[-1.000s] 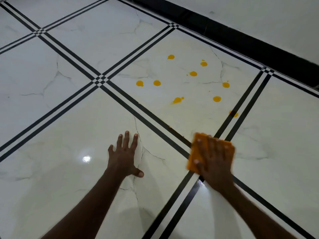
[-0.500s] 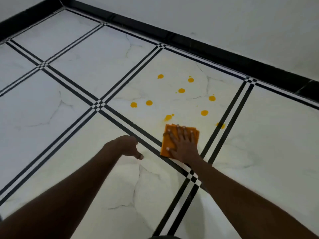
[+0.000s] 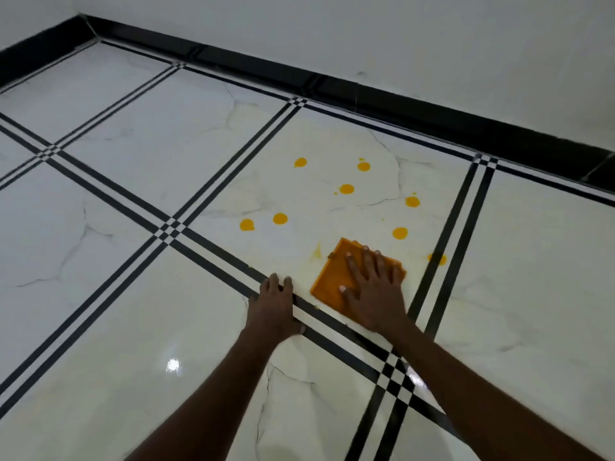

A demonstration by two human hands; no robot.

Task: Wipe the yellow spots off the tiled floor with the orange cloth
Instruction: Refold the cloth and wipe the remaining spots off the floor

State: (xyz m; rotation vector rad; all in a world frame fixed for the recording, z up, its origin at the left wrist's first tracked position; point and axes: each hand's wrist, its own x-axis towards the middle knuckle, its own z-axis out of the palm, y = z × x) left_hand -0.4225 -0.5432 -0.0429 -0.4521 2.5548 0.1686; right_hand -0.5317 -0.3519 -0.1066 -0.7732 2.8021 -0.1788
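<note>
Tiled floor (image 3: 139,327), white with black stripes: yellow spots (image 3: 346,189) on far tile.
Right hand (image 3: 374,294) flat, pressing orange cloth (image 3: 336,281) at tile's near edge; left hand (image 3: 274,307) beside it, empty, fingers curled.

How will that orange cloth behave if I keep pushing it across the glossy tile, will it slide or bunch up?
The orange cloth lies flat under the right hand, so it will probably glide on the shiny tiled floor. Its uncovered far corner looks thin and may fold over. It likely smears first, judging by the pale yellow streak.

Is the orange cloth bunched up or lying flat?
Flat: the orange cloth lies as a neat square on the floor, the right hand pressed open on it.
</note>
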